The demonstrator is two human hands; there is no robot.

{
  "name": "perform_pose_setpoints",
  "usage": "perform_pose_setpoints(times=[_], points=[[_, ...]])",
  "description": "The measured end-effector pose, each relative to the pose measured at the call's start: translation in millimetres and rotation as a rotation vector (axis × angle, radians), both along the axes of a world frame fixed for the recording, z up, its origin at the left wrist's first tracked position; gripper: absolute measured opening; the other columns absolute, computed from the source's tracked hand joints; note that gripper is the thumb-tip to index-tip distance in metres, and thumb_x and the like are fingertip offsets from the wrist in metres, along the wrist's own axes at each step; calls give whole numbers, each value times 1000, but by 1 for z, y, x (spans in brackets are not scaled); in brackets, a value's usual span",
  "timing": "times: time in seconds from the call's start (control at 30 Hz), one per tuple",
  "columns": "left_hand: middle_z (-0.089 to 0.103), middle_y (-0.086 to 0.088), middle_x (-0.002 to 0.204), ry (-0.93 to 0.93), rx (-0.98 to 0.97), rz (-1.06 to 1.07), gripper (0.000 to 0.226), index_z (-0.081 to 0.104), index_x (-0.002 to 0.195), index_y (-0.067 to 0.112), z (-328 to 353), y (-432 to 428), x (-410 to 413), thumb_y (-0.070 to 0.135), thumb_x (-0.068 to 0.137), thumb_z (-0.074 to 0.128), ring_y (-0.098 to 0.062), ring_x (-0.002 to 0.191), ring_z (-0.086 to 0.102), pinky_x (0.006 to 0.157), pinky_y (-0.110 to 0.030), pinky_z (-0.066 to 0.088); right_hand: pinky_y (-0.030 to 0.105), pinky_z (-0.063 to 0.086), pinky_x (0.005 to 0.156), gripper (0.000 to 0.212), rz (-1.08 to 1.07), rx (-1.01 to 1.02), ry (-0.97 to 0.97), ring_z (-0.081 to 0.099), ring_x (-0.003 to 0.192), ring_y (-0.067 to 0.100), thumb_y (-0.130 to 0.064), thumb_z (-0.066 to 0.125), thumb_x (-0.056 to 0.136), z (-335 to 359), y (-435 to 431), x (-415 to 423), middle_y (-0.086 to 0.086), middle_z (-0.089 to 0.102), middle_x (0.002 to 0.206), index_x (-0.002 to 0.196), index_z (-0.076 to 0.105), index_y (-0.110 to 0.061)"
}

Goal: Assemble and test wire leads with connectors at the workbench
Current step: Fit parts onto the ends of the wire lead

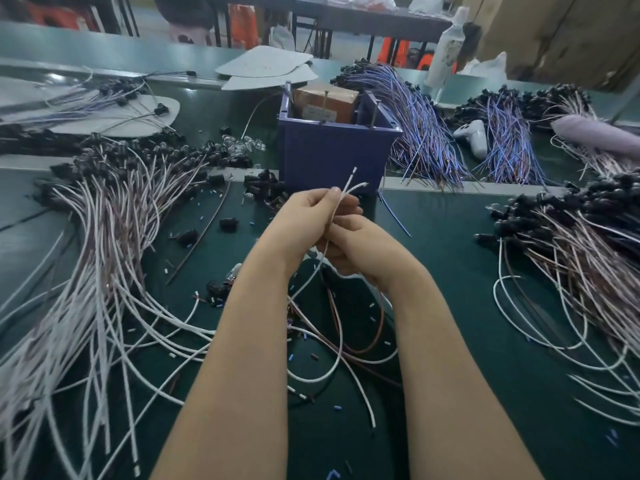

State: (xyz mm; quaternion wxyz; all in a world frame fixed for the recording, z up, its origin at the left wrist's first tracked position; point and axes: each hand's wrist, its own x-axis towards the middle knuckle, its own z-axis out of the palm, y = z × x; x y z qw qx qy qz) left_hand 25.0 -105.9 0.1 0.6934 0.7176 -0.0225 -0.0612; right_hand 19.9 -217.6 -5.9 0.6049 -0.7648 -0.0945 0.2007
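My left hand point(304, 216) pinches two thin white wire leads point(349, 187) between thumb and fingers; their stripped ends stick up and fork apart above the fingertips. My right hand point(360, 251) sits just below and right of the left hand, fingers curled round the same leads lower down. The leads trail down between my forearms and loop over the green bench point(450, 271). Loose black connectors point(228, 224) lie left of my hands.
A blue bin point(332, 150) holding a brown box stands right behind my hands. Large bundles of white-and-brown leads with black connectors point(104, 216) point(571, 230) fill both sides. Blue-purple wire bundles point(422, 133) lie behind the bin, with a white bottle point(446, 50) beyond.
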Motion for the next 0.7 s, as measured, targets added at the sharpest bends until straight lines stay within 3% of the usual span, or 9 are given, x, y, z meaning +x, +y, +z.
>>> perform_pose_setpoints(times=[0.13,0.2,0.27,0.33,0.4,0.5,0.6,0.7], points=[[69,5,71,5,-186,-15,32,66,81,12,-7,-1,1,25,100,45,-11,69,63,57,-24,49,20,11,41,40,16,140,135,19,37,5,-27,39,102,-4,-6,2,-7,28,47,65,44,-14],[69,7,73,-11,-276,4,28,65,82,14,-8,-3,0,23,100,45,-5,70,64,47,-17,44,19,10,41,41,17,218,186,21,36,4,-29,40,102,-6,-7,4,-6,30,47,65,47,-12],[69,9,75,-51,-278,32,25,64,84,15,-8,-5,-1,20,100,46,-2,69,64,43,-14,41,19,10,41,43,13,257,220,22,35,4,-28,40,101,-7,-8,5,-6,32,46,63,50,-12],[67,9,74,-82,-206,99,23,63,83,16,-9,-8,0,18,99,47,-4,68,62,48,-16,45,19,13,40,45,-2,229,209,24,35,5,-26,42,101,-7,-8,5,-5,37,47,59,53,-14],[64,6,73,-120,-105,216,24,61,79,17,-11,-11,3,16,99,47,-8,68,59,60,-22,50,17,21,40,38,-59,82,104,31,39,7,-29,47,99,-6,-6,5,-5,43,48,66,54,-14],[62,4,74,-200,91,407,23,58,78,17,-15,-11,7,16,98,48,-11,70,58,68,-25,50,19,30,46,32,-228,-186,-205,38,40,2,-33,49,98,-6,-6,7,-12,46,42,76,64,-16],[60,8,72,-218,195,533,21,57,78,18,-19,-5,10,19,98,48,-6,63,54,58,-14,43,20,30,47,30,-538,-12,-354,34,40,0,-26,43,101,-4,-10,10,-11,44,47,83,66,-20],[60,8,68,-206,158,446,19,59,81,18,-18,-4,10,20,98,49,-2,59,52,54,-12,41,13,38,48,17,-660,152,-404,45,48,-3,-21,48,99,-1,-12,9,-6,55,65,100,65,-18]])
